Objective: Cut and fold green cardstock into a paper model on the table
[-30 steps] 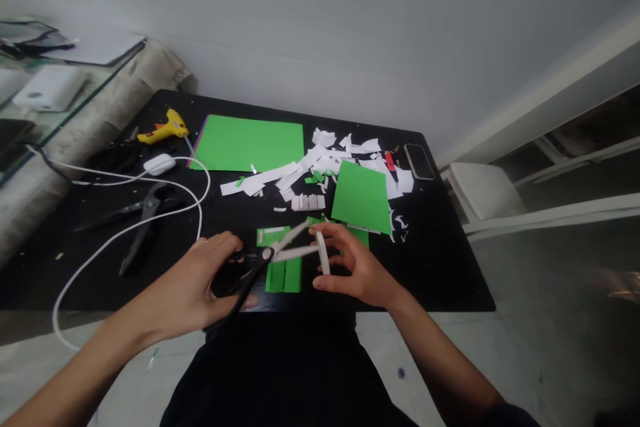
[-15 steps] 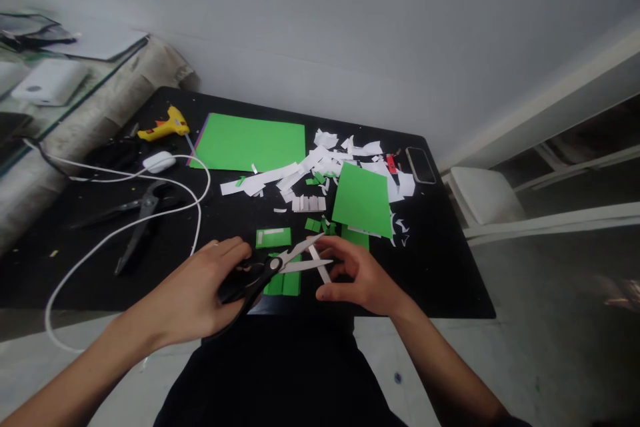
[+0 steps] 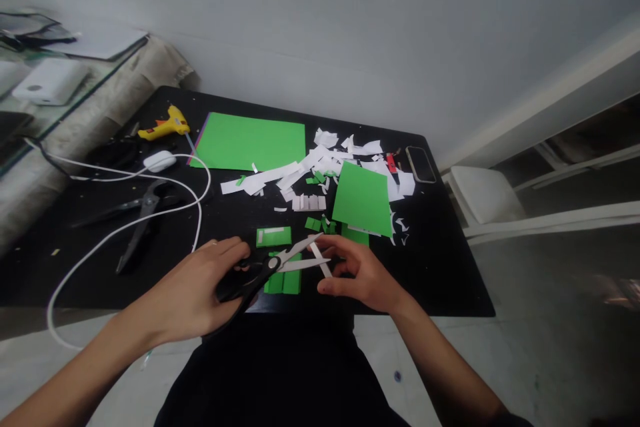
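Observation:
My left hand point(image 3: 200, 283) is closed around the black handles of a pair of scissors point(image 3: 274, 265), whose blades stand apart and point right. A narrow white paper strip point(image 3: 321, 259) is pinched in my right hand point(image 3: 357, 273), between thumb and fingers. The blades lie across the strip; whether they touch it I cannot tell. Below the scissors lie folded green paper pieces point(image 3: 290, 282), partly covered by them. Just above is a small green rectangle point(image 3: 274, 236) with white strips on it.
White paper scraps point(image 3: 320, 160) and a green sheet point(image 3: 363, 200) lie ahead. Farther back are a large green sheet point(image 3: 253, 140) and a yellow glue gun point(image 3: 167, 125). A second pair of scissors point(image 3: 143, 213) and a white cable point(image 3: 120, 223) lie left; a phone point(image 3: 421, 165) lies at right.
The scissors' blades have shifted very slightly left and closed a little. My right hand and the white strip have moved a touch to the right. The rest stays put.

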Available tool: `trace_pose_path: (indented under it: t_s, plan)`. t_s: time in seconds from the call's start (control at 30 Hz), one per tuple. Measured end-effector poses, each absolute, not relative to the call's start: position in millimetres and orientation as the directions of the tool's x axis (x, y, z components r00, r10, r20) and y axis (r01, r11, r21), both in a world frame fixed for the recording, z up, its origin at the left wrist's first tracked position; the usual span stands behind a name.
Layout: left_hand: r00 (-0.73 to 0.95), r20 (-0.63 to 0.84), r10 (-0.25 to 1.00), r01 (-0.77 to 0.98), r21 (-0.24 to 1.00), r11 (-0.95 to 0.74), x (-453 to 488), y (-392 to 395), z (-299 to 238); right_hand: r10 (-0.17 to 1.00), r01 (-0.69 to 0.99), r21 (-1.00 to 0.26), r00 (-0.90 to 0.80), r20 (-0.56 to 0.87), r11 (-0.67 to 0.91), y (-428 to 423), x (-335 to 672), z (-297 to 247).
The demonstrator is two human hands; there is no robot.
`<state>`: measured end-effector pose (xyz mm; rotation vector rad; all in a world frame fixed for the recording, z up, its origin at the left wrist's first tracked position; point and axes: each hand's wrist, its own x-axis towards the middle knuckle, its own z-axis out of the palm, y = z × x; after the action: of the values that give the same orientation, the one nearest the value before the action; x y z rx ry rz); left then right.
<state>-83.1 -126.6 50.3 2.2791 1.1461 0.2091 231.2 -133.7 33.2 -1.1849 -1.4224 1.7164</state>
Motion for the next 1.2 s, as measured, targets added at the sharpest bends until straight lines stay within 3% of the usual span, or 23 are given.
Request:
trace_pose_path:
  t_s: [0.4, 0.63, 0.9, 1.2]
  plan:
    - [0.617, -0.090, 0.782, 0.688, 0.543, -0.480, -87, -128, 49, 0.870, 0.174, -0.958, -0.405, -0.282, -0.230, -134, 232, 34]
    - [0.555, -0.032, 0.831, 0.742, 0.470, -0.477, -95, -122, 45, 0.854, 0.189, -0.979, -0.493, -0.164, -0.079, -137, 228, 43]
    - [0.585, -0.226, 0.779, 0.738, 0.547, -0.395, -111, -123, 39, 0.859, 0.174, -0.983, -0.491, -0.145, -0.066, -136, 228, 44]
    - [0.635, -0.223, 0.740, 0.714, 0.536, -0.451, -105, -123, 42, 0.825, 0.169, -0.979, -0.534, -0.184, -0.109, -136, 225, 47]
